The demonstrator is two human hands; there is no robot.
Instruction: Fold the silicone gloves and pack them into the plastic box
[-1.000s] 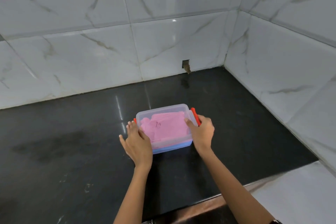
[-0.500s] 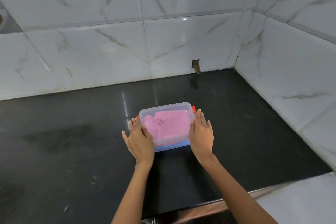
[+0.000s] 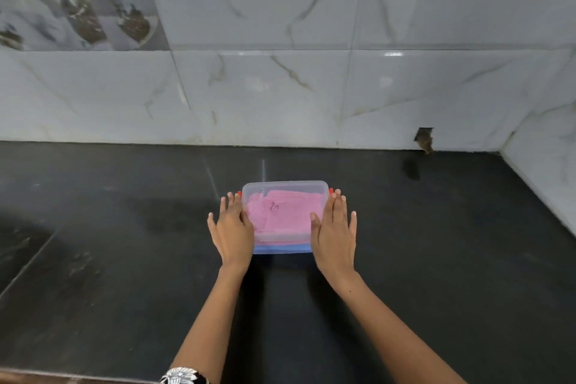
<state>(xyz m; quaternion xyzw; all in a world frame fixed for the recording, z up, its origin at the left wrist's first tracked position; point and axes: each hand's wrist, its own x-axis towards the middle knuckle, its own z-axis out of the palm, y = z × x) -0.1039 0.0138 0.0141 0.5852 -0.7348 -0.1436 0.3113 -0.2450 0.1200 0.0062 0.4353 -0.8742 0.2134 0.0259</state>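
A clear plastic box (image 3: 285,188) with a blue base and a translucent lid stands on the black countertop (image 3: 124,259). Folded pink silicone gloves (image 3: 286,212) show through the lid. Small red clips stick out at both short ends of the box. My left hand (image 3: 232,232) lies flat against the box's left side with fingers straight. At the right side my right hand (image 3: 335,232) presses with straight fingers, the thumb on the lid's edge.
White marble-look wall tiles (image 3: 280,87) rise behind the counter and along the right. A small hole in the wall (image 3: 424,137) sits at the back right. The counter's front edge runs along the bottom left.
My right hand has gone from curling at the red clip to lying flat along the box's right side. The camera view has shifted left, so the box now sits mid-frame.
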